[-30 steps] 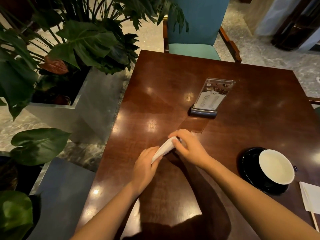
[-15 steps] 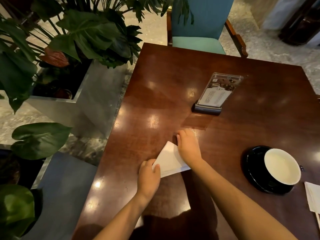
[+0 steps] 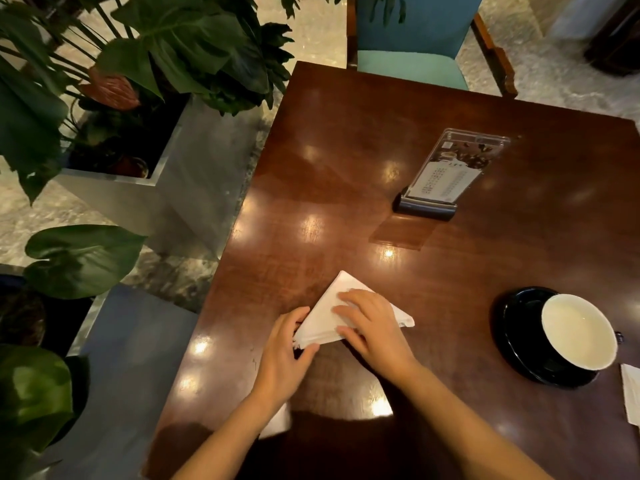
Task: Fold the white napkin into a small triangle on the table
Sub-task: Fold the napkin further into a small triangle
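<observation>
The white napkin (image 3: 327, 311) lies flat on the dark wooden table (image 3: 346, 168) as a triangle, its apex pointing away from me. My left hand (image 3: 285, 355) pinches the napkin's near left corner between thumb and fingers. My right hand (image 3: 372, 329) rests palm down on the right half of the napkin, fingers spread, hiding much of that side; only the right tip shows past it.
A black saucer (image 3: 512, 341) with a white cup (image 3: 578, 332) stands to the right. A clear menu stand (image 3: 446, 174) stands behind. Another white paper (image 3: 630, 393) lies at the right edge. Planters with large leaves (image 3: 156, 57) flank the table's left; a teal chair (image 3: 412, 39) faces me.
The napkin went from a rolled strip held between both hands to a flat triangle. My right hand slid onto its right half; my left took the near left corner.
</observation>
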Demonstrator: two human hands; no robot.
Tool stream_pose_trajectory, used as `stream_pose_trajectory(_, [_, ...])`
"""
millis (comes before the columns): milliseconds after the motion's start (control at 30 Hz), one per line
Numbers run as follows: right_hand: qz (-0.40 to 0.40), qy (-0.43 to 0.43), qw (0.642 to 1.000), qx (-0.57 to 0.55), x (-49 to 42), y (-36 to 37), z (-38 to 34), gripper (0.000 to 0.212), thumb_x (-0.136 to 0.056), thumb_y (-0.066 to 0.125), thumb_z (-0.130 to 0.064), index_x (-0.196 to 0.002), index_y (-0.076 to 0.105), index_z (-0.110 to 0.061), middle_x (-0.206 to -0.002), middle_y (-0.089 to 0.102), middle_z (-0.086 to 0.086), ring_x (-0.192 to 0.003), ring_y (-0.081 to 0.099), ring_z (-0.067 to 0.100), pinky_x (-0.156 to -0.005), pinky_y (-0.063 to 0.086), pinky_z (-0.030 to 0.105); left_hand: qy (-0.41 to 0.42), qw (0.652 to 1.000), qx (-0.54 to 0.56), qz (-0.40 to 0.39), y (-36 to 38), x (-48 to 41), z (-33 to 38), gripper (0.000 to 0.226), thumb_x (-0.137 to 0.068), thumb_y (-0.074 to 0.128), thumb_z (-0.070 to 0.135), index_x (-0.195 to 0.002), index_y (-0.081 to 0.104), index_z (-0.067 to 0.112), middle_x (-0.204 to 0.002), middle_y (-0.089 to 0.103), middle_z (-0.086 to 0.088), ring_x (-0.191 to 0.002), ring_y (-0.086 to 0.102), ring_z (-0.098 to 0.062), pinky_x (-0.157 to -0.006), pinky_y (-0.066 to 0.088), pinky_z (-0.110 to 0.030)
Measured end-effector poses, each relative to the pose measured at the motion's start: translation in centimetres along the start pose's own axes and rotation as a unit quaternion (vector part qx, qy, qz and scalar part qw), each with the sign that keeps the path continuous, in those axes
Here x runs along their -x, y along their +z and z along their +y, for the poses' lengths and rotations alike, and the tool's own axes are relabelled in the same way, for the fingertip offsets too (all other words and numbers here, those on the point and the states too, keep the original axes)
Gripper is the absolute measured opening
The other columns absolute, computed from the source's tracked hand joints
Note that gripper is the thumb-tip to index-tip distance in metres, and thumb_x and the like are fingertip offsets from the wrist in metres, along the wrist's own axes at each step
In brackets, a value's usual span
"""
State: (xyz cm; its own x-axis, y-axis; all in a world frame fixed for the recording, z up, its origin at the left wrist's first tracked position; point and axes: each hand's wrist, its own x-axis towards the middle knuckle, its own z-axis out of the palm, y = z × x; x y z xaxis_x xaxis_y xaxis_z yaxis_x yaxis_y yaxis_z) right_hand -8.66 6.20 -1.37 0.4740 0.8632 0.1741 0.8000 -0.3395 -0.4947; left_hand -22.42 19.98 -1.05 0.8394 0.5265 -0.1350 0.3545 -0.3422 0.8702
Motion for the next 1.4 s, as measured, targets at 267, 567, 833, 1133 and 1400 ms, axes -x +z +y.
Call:
stream_pose_trajectory(267, [0.036, -0.016, 0.999, 0.009, 0.3, 0.7, -0.1, 0.014, -0.091, 0.055, -0.026, -0.094, 0.067, -0.019, -0.103, 0.066, -0.004, -0.103, 0.056, 0.017, -0.091, 0.038, 0.029, -0.051, 0.994, 0.098, 0.002, -0.8, -0.5, -0.1, 0.051, -0.076, 0.072, 0.003, -0.117, 0.051, 0.025, -0.114, 0.058, -0.003, -0.098, 0.057, -0.006, -0.079, 0.043, -0.007])
stream_pose_trajectory(567, [0.048, 0.011, 0.998, -0.036, 0.5, 1.0, -0.6, 0.013, -0.092, 0.05, -0.023, -0.09, 0.061, -0.016, -0.095, 0.064, -0.001, -0.097, 0.05, 0.014, -0.087, 0.036, 0.025, -0.068, 0.992, 0.109, 0.012, -0.9, -0.7, -0.1, 0.031, -0.081, 0.069, 0.009, -0.104, 0.061, 0.029, -0.108, 0.063, 0.003, -0.093, 0.06, 0.0, -0.079, 0.047, -0.012])
stream_pose_trajectory(833, [0.028, 0.009, 0.998, -0.046, 1.4, 1.0, -0.1, 0.019, -0.096, 0.042, -0.029, -0.096, 0.058, -0.018, -0.098, 0.064, 0.001, -0.099, 0.049, 0.013, -0.09, 0.039, 0.027, -0.054, 0.995, 0.078, 0.003, -0.8, -0.7, -0.2, 0.04, -0.081, 0.068, 0.005, -0.101, 0.058, 0.038, -0.105, 0.061, 0.009, -0.093, 0.059, -0.001, -0.077, 0.046, -0.01])
stream_pose_trajectory(1133, [-0.013, -0.014, 0.999, -0.031, 2.9, 0.1, 0.2, 0.02, -0.093, 0.053, -0.019, -0.109, 0.063, -0.017, -0.118, 0.062, -0.003, -0.113, 0.053, 0.013, -0.104, 0.036, 0.027, -0.033, 0.998, 0.022, 0.051, 0.6, -0.8, 1.0, 0.011, -0.081, 0.058, 0.011, -0.083, 0.053, 0.021, -0.093, 0.053, 0.001, -0.084, 0.052, -0.009, -0.065, 0.041, -0.01])
stream_pose_trajectory(1400, [0.123, 0.25, 0.959, -0.058, -3.0, 0.5, -4.0, 0.041, -0.093, 0.034, -0.023, -0.127, 0.05, -0.008, -0.132, 0.053, 0.008, -0.125, 0.043, 0.019, -0.11, 0.03, 0.036, -0.068, 0.993, 0.0, 0.097, 1.8, -0.6, 1.9, 0.024, -0.086, 0.059, 0.008, -0.101, 0.048, 0.024, -0.095, 0.05, 0.013, -0.091, 0.05, -0.001, -0.072, 0.039, -0.005])
